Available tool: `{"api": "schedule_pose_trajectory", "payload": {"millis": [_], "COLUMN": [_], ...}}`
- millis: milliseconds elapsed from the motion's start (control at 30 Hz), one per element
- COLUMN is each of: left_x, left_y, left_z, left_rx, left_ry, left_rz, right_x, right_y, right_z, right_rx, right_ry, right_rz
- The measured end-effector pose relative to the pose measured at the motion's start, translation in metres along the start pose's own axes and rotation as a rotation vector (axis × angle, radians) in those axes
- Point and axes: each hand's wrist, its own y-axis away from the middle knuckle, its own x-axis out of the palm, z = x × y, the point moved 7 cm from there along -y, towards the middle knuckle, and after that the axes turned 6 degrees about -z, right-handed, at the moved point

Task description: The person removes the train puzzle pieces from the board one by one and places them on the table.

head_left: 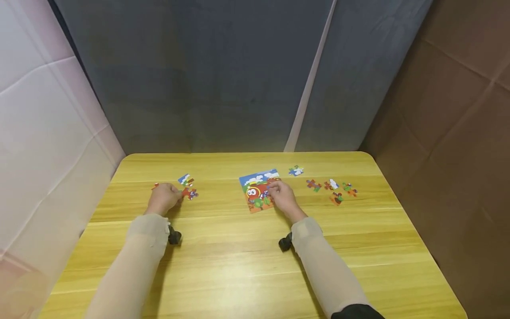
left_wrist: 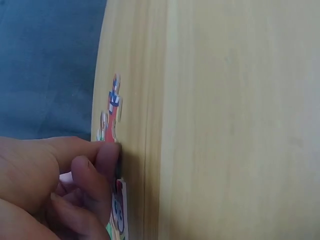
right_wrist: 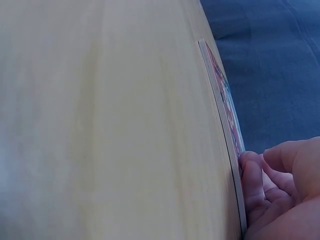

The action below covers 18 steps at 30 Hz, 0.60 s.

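On the left side of the table, my left hand [head_left: 164,198] pinches the near edge of a red jigsaw piece [head_left: 190,194] between thumb and fingers. That piece lies low over the wood in the left wrist view, its patterned end beyond the fingertips. A bit of another red piece [head_left: 156,185] shows beside the hand, mostly covered by it. Toward the middle lies a picture puzzle board [head_left: 256,197] with a red cartoon figure, clouds and green leaves. My right hand [head_left: 283,197] has curled fingertips at its right part, touching its surface; I cannot tell whether a piece is between them.
A blue and white jigsaw piece [head_left: 185,180] lies just behind the left hand's piece. Right of the board are a cloud piece [head_left: 296,170], a red piece [head_left: 314,185] and several more loose pieces [head_left: 336,198]. A grey cloth [head_left: 239,88] hangs behind the table's far edge.
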Motion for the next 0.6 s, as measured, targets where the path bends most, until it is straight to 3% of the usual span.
{"api": "schedule_pose_trajectory", "payload": {"millis": [167, 300, 400, 500, 600], "left_x": [0.004, 0.009, 0.012, 0.013, 0.010], "left_y": [-0.003, -0.007, -0.008, -0.010, -0.013], "left_z": [-0.006, -0.021, -0.031, -0.038, -0.044], "left_rx": [0.028, 0.127, 0.193, 0.246, 0.292], "left_ry": [0.044, 0.095, 0.077, 0.026, 0.003], "left_rz": [-0.053, -0.061, -0.055, -0.055, -0.060], "right_x": [-0.003, -0.009, -0.015, -0.022, -0.035], "right_y": [-0.003, -0.004, -0.004, -0.005, -0.009], "right_z": [-0.005, -0.010, -0.014, -0.011, -0.002], "right_rx": [0.015, 0.032, 0.078, 0.113, 0.099], "right_ry": [-0.045, -0.164, -0.333, -0.593, -0.816], "right_rz": [-0.005, -0.010, -0.002, 0.019, 0.019]}}
